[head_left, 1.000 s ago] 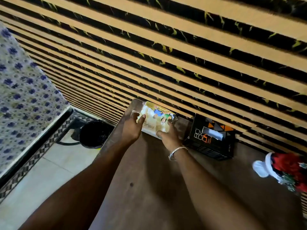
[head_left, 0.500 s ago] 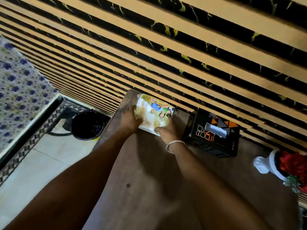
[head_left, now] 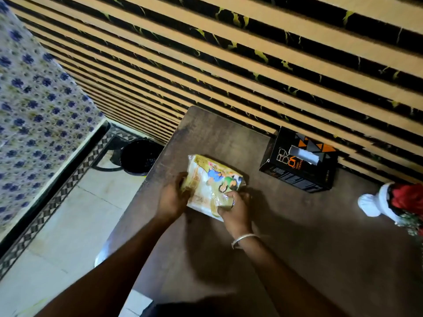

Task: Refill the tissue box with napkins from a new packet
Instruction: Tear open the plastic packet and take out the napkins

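A yellow and white napkin packet with a printed picture lies on the brown table. My left hand grips its left end. My right hand, with a silver bangle on the wrist, pinches the plastic at its near right corner. The black tissue box with orange triangles stands to the right by the wall, apart from both hands, with a white tissue showing in its top slot.
A white vase with red flowers stands at the table's right edge. A black bin sits on the tiled floor left of the table. A slatted wall runs behind. A floral cloth hangs at left.
Both hands have pulled the packet from the table's far left corner toward me, nearer the middle. The tissue box has stayed in place.
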Action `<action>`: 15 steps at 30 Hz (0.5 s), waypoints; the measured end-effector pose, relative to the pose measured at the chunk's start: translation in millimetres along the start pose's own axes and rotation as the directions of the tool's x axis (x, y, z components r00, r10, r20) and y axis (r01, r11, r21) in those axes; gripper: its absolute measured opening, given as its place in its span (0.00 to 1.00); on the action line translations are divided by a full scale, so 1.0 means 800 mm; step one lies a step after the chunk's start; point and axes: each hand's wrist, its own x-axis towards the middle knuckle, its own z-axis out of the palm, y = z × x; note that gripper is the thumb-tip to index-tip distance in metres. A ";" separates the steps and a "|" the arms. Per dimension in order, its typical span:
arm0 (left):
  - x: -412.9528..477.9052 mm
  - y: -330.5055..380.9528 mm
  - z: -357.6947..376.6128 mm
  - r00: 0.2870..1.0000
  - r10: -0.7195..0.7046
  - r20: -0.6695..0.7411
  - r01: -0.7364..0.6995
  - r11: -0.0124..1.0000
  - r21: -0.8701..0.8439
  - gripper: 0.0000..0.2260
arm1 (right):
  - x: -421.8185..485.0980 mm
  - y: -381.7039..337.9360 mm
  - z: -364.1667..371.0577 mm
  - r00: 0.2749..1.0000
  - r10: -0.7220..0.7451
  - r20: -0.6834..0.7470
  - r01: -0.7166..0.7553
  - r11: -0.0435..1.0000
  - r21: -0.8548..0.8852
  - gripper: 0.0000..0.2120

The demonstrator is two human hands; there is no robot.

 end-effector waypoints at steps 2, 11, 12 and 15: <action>-0.023 -0.005 0.005 1.000 0.002 -0.017 -0.002 1.000 -0.007 0.22 | -0.021 0.015 0.008 1.000 -0.010 -0.018 0.009 1.000 -0.025 0.17; -0.046 -0.013 0.017 0.994 0.079 -0.072 -0.063 0.977 0.203 0.34 | -0.036 0.033 0.000 0.988 -0.149 -0.042 0.140 0.977 -0.161 0.23; -0.046 -0.007 0.018 0.989 0.129 -0.071 -0.108 0.963 0.245 0.33 | -0.032 0.030 0.000 0.976 -0.209 -0.056 0.192 0.956 -0.221 0.25; -0.042 0.012 0.028 0.973 0.229 0.006 -0.212 0.891 0.401 0.28 | -0.018 0.014 -0.001 0.932 -0.360 0.039 0.347 0.856 -0.384 0.33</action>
